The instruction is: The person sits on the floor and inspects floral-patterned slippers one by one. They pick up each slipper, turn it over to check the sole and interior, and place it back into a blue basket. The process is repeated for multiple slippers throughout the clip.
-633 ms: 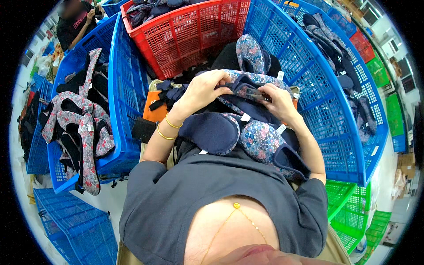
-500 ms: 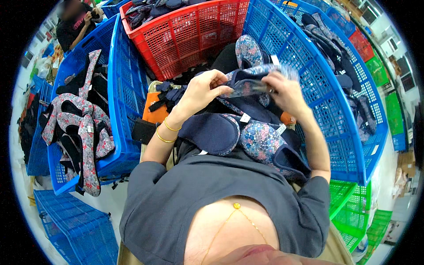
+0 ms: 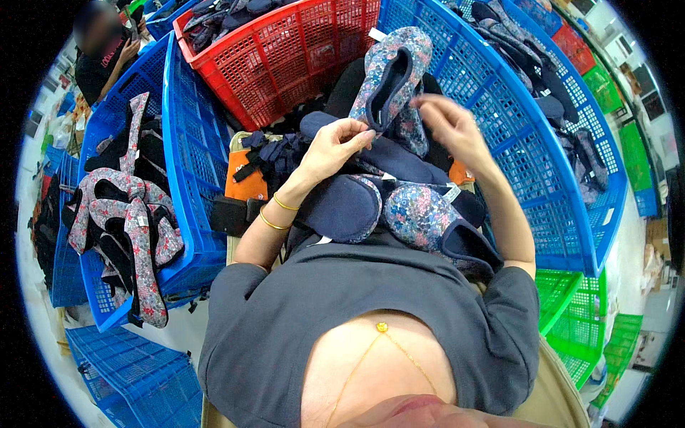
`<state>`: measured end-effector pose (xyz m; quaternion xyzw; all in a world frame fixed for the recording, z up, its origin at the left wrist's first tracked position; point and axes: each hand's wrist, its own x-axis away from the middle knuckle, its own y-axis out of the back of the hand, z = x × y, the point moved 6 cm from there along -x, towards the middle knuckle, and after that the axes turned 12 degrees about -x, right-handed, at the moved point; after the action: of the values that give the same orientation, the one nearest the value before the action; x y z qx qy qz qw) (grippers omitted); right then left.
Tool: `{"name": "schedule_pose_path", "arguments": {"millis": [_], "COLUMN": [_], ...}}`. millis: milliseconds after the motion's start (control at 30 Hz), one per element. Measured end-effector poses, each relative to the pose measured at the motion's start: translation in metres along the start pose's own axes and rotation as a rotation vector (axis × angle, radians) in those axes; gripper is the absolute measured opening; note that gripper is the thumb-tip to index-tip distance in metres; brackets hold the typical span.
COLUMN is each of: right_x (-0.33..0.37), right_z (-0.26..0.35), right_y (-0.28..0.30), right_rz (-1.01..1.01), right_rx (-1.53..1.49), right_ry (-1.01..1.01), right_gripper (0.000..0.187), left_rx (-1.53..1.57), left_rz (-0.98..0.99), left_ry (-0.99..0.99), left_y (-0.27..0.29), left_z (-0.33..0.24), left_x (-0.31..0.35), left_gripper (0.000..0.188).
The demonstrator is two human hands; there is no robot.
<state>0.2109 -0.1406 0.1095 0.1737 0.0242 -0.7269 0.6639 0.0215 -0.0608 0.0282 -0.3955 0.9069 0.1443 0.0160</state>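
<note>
A blue floral slipper (image 3: pixel 417 43) with a dark navy lining stands toe-away in front of me. My left hand (image 3: pixel 334 148) pinches its near end between thumb and fingers. Just right of the slipper is my right hand (image 3: pixel 457 132), its fingers bent and smeared by motion; whether they touch the fabric I cannot tell. Across my lap lie more slippers: one with its navy sole (image 3: pixel 335 209) up and a floral one (image 3: pixel 417 214) with a white tag. Other navy pieces lie beneath my hands, partly hidden.
A red crate (image 3: pixel 285 60) stands ahead. Blue crates flank me, the left one (image 3: pixel 178 143) heaped with grey-and-red floral slippers (image 3: pixel 135 207), the right one (image 3: pixel 499 107) beside more dark slippers. Navy strips (image 3: pixel 282 160) lie by an orange patch (image 3: pixel 246 178). A person (image 3: pixel 103 60) stands far left.
The slipper between my hands has swung from lying crosswise to pointing away from me, its opening now showing. My right hand has moved slightly and is off to its side. The view has shifted a little.
</note>
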Motion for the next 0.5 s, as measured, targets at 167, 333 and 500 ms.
{"name": "schedule_pose_path", "arguments": {"millis": [167,333,500], "right_x": [0.04,0.036,0.028], "right_z": [-0.041,-0.05,-0.05], "right_y": [-0.053,-0.06,-0.068], "right_rz": [0.23,0.176,0.172], "right_rx": [-0.307,-0.43,-0.56], "right_ry": [-0.449,-0.512,-0.606], "right_gripper": [0.038,0.038,0.036], "left_rx": [0.059,0.12,0.108], "left_rz": [0.031,0.092,0.076], "left_ry": [-0.066,-0.07,-0.124], "left_y": [0.001,0.003,0.001], "left_z": [-0.003,-0.005,0.001], "left_x": [0.001,0.002,0.001], "left_gripper": [0.024,0.018,0.017]}}
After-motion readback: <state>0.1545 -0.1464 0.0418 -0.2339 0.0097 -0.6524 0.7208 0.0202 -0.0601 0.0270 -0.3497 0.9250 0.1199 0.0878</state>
